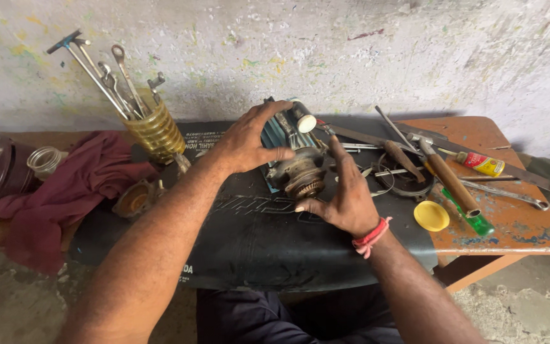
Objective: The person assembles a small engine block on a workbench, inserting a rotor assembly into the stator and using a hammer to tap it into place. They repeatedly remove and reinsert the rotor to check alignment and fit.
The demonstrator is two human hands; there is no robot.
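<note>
A grey metal engine part [297, 173] with a toothed gear at its front rests on a black rubber mat [256, 236]. My left hand [249, 140] curls over its top left side, fingers touching it. My right hand [345, 191], with a red thread band at the wrist, holds its right side, thumb under the gear and index finger pointing up. Behind the part lies a blue ribbed piece [275, 134] and a small dark bottle with a white cap [302, 118].
A brass-coloured can [157, 130] full of wrenches stands at the left, beside a maroon cloth [65, 185]. To the right lie wooden-handled tools [450, 181], a green-handled screwdriver [472, 220], a yellow lid [431, 215], a small red and yellow tube [482, 164] and wire rings [393, 178] on an orange table.
</note>
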